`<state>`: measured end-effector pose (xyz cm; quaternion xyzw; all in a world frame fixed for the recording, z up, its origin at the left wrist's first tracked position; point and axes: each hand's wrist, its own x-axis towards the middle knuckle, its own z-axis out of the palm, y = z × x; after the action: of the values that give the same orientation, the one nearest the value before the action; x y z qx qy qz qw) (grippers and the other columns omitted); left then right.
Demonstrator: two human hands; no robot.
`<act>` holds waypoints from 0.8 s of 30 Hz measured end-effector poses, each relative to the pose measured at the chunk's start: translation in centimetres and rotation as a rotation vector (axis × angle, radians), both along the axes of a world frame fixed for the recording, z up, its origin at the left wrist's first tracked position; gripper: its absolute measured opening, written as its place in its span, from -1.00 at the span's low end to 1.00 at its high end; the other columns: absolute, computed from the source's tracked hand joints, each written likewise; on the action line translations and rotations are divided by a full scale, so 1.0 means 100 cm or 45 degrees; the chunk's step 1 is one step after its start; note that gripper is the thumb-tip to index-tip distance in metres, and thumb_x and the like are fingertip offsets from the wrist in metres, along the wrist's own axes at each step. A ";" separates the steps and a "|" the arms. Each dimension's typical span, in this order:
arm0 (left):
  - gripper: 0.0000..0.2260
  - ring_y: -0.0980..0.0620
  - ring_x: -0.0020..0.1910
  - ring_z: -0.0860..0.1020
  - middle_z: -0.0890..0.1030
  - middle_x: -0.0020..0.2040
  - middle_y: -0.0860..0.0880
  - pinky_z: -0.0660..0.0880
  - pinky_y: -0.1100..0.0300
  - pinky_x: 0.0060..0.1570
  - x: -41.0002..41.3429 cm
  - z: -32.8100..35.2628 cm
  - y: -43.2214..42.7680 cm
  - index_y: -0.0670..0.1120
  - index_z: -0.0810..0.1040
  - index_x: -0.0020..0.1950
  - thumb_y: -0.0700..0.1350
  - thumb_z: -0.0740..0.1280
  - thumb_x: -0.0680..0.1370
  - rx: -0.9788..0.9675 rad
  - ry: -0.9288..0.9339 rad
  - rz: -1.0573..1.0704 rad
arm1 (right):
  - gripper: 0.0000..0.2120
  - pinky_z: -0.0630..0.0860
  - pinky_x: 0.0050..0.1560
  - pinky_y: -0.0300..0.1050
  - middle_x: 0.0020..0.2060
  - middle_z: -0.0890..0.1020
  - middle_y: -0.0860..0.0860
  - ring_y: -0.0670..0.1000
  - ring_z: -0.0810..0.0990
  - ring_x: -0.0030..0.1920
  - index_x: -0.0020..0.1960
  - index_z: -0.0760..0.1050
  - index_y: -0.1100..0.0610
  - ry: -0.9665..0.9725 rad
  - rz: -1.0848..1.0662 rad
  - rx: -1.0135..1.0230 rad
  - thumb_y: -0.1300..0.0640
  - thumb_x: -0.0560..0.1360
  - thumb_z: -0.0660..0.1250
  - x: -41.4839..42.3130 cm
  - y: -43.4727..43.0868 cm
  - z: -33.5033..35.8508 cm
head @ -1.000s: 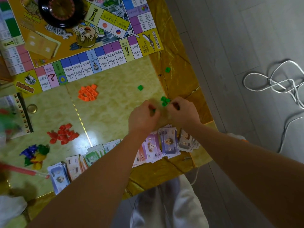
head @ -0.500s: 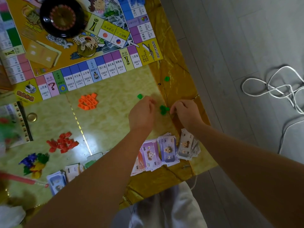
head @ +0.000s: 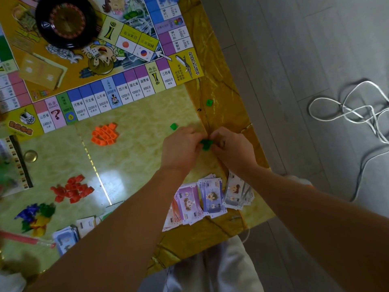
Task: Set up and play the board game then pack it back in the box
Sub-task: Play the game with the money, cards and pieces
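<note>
At the right edge of the desk (head: 136,165), the left hand (head: 181,149) and the right hand (head: 232,151) meet over a small clump of green pieces (head: 205,144). Each grip is closed on that clump. The fingers of both hands curl inward and pinch it from opposite sides (the fingers cover part of it, so the number of pieces cannot be told). The clump sits low, at or just above the desk surface.

Just beside the left hand's knuckles lies a loose green piece (head: 173,126). A second green piece (head: 209,102) lies farther up, on the golden border of the desk. Below the wrists, stacks of play money (head: 210,197) fan out along the near edge, partly under the forearms.

Farther left are a tight pile of orange pieces (head: 104,134) and, nearer the person, a pile of red pieces (head: 72,190). Beyond those is a heap of mixed pieces (head: 35,216) in blue, green and yellow.

The game board (head: 130,89) lies open across the far side of the desk, with a black wheel (head: 66,22) standing on it. Off the desk to the right, a white cable (head: 347,110) loops on the grey floor (head: 294,60).
</note>
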<state>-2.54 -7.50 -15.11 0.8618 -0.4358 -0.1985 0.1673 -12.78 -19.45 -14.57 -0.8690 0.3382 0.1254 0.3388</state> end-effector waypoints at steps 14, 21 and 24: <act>-0.69 0.05 -0.56 0.29 0.40 -0.52 -0.01 0.16 0.33 -0.53 0.029 0.024 0.008 -0.08 0.30 -0.40 -0.10 0.05 0.55 -0.521 1.472 1.459 | -0.71 0.27 -0.50 -0.23 -0.46 0.39 0.11 0.01 0.31 -0.49 -0.38 0.36 0.20 0.000 -0.996 1.118 0.34 0.46 0.01 0.055 -0.025 0.026; -0.87 0.07 -0.45 0.35 0.40 -0.42 0.04 0.27 0.19 -0.40 0.036 0.009 0.015 -0.09 0.47 -0.01 -0.20 0.13 0.57 -0.122 0.612 1.103 | -0.79 0.14 -0.48 -0.24 -0.53 0.27 -0.03 -0.07 0.18 -0.53 -0.36 0.38 0.16 -0.149 -0.747 0.415 0.25 0.45 0.15 0.062 -0.034 0.017; -0.86 0.02 -0.46 0.43 0.42 -0.42 0.06 0.31 0.16 -0.42 0.032 0.011 0.019 -0.09 0.34 0.17 -0.12 0.13 0.63 0.013 0.368 0.726 | -0.87 0.28 -0.34 -0.17 -0.39 0.43 -0.04 -0.04 0.39 -0.41 -0.12 0.43 0.09 -0.024 -0.470 0.049 0.11 0.55 0.15 0.071 -0.039 0.010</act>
<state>0.68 -5.64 -14.00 0.9128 -0.1476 -0.2662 0.2721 -5.68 -23.35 -13.58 -0.7866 0.4863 0.0595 0.3758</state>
